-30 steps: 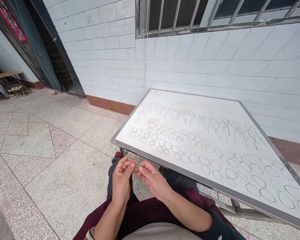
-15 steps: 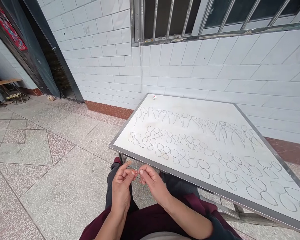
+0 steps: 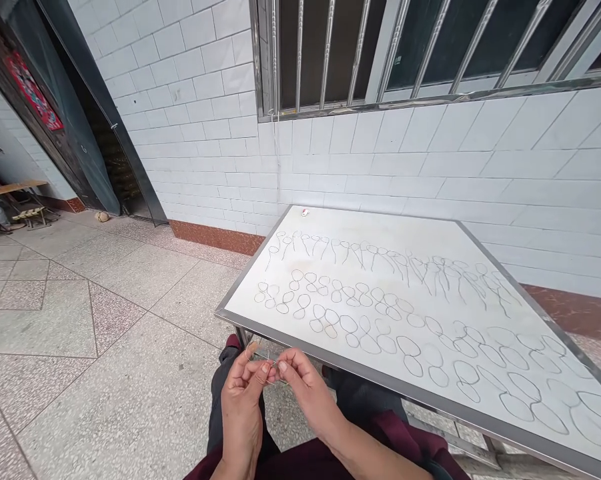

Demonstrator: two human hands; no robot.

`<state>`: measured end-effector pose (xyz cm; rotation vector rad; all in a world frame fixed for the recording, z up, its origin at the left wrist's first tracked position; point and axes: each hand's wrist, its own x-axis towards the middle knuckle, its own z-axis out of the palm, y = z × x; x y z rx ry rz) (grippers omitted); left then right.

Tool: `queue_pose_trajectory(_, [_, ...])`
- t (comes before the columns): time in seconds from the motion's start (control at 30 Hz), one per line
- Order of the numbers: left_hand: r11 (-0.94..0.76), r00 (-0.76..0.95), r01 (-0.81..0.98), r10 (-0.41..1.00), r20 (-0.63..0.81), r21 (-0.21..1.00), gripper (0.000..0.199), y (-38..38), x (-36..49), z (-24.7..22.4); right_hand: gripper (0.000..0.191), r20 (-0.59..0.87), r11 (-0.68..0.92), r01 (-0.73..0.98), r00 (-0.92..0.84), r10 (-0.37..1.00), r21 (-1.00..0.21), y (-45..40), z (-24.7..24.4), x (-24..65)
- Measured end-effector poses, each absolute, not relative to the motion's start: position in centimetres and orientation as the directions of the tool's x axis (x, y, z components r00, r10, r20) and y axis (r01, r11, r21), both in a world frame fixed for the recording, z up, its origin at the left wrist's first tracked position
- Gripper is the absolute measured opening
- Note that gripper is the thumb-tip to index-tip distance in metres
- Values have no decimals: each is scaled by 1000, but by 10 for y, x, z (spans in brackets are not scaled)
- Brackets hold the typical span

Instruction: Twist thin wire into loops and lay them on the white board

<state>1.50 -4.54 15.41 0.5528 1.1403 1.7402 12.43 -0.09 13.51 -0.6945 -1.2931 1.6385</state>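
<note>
My left hand pinches a thin wire between thumb and fingers, in front of the table's near left edge. Close beside it, my right hand has thumb and forefinger pinched on the same thin wire; the fingertips of both hands nearly touch. A light tan wrap shows on a left fingertip. On the white table lie rows of thin wire pieces: looped ones with long tails towards the back, and figure-eight shapes nearer the front.
A small red and white item lies at the table's back left corner. Behind stands a white tiled wall with a barred window. At far left are a doorway, a low stool and part of a person.
The view has tilted up slightly, so the table and wall sit lower. Both hands stay together, and the wire between them has shifted a little.
</note>
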Motion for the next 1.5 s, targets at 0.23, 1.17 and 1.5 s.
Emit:
queue_pose_trajectory(0.23, [-115, -451, -421, 887, -98, 900, 48, -46, 5, 153, 29, 43, -48, -185, -458, 888, -982, 2, 131, 131])
queue_pose_trajectory(1.17, [-112, -388, -329, 921, -26, 938, 61, -25, -6, 170, 24, 533, 793, 377, -594, 603, -479, 24, 152, 194])
queue_pose_trajectory(1.5, [-105, -234, -219, 971, 53, 970, 53, 25, 20, 209, 27, 562, 783, 568, -572, 598, -254, 40, 178, 239])
